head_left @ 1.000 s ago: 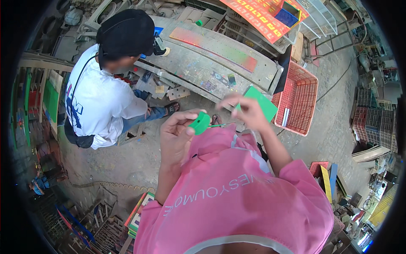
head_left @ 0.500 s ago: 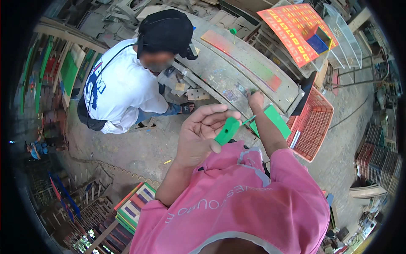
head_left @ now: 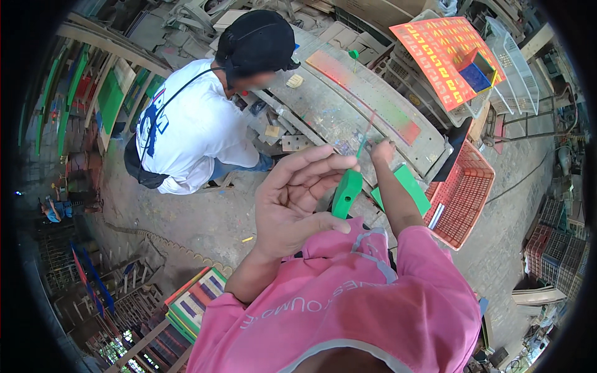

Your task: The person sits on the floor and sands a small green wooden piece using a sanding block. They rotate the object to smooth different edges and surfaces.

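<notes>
My left hand (head_left: 298,202) is raised in front of my chest and pinches a small green block (head_left: 347,194) between thumb and fingers. A dark round hole shows in the block's face. From behind it rises a thin green stick (head_left: 361,147), reddish toward its upper end; whether it joins the block I cannot tell. My right hand (head_left: 383,151) reaches to the near edge of the paint-stained table (head_left: 336,127), its fingers closed and what they hold hidden. Below my right forearm lies a flat green panel (head_left: 407,191).
A co-worker in a white shirt (head_left: 193,127) sits left of the table. A long board (head_left: 367,93) with red and green paint lies on it. To the right stand a red plastic crate (head_left: 466,199) and an orange patterned sheet (head_left: 435,59) bearing a blue box (head_left: 477,76).
The green block has turned more upright in my left hand, and the thin stick now points upward. My right hand has shifted slightly right and down in view.
</notes>
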Available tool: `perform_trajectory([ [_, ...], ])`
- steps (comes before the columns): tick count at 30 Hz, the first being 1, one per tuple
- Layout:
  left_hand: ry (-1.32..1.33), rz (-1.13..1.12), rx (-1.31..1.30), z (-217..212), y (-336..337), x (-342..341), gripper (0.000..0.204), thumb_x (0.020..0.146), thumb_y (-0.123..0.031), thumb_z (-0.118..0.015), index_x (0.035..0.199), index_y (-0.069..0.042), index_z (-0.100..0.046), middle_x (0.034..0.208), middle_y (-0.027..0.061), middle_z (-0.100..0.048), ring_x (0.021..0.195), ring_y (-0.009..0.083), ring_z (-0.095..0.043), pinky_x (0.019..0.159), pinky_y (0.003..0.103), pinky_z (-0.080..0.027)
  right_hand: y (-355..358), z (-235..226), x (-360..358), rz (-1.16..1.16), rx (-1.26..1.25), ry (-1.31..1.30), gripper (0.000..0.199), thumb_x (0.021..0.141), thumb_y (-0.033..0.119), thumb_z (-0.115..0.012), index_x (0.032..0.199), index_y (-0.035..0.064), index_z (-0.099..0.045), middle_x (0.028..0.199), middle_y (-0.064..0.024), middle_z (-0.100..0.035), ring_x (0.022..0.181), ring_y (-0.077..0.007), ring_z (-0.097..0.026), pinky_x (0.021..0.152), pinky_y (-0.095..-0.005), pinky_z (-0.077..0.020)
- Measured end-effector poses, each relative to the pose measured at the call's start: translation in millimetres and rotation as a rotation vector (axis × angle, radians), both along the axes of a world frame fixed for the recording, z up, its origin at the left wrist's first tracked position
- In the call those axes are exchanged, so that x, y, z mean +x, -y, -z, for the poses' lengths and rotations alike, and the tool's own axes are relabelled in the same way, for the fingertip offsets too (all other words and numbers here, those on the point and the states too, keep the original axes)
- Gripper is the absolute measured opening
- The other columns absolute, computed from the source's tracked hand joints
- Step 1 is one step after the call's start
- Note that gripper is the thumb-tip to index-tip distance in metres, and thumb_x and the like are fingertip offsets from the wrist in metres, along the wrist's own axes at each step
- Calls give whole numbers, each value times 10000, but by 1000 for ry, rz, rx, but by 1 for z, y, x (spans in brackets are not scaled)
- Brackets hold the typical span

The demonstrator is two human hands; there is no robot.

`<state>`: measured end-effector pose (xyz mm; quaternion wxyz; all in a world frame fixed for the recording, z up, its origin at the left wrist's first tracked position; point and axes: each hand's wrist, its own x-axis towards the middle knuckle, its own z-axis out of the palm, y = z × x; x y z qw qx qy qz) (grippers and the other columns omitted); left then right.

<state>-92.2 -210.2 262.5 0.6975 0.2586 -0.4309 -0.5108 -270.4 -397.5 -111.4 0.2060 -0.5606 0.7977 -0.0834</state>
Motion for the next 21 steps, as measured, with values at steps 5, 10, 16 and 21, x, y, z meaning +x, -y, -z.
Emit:
perform_trajectory([
  [5, -126, 19, 84, -11, 1, -6, 821, 707, 1, -780, 1382, 52, -317, 1300, 278, -497, 1194, 387, -523, 993, 477, -463, 16, 31, -17, -21, 0, 22, 494, 778, 237, -721, 1140, -33, -522, 1161, -258, -536, 1135, -372, -520, 944, -427, -456],
  [10, -136, -3, 123, -11, -4, -6, 721, 790, -94, -741, 1382, 22, -345, 1300, 287, -494, 1162, 408, -544, 958, 503, -485, 19, 26, -16, -61, 37, 74, 546, 703, 217, -781, 1103, -49, -520, 1058, -256, -599, 1007, -408, -599, 852, -448, -509],
  [16, -211, 47, 107, -14, -6, -8, 636, 821, -120, -715, 1363, -25, -398, 1297, 287, -498, 1152, 404, -554, 946, 510, -490, 33, 45, -32, -30, 65, 237, 384, 654, 216, -822, 902, -18, -645, 871, -207, -674, 819, -356, -668, 757, -407, -534],
  [21, -40, 42, 77, -10, 0, -5, 697, 773, -94, -756, 1363, -22, -392, 1308, 262, -502, 1163, 378, -554, 956, 486, -486, 57, 31, -62, -38, -175, 583, 158, 738, 162, -771, 801, 59, -669, 773, -102, -666, 693, -220, -648, 637, -352, -525],
])
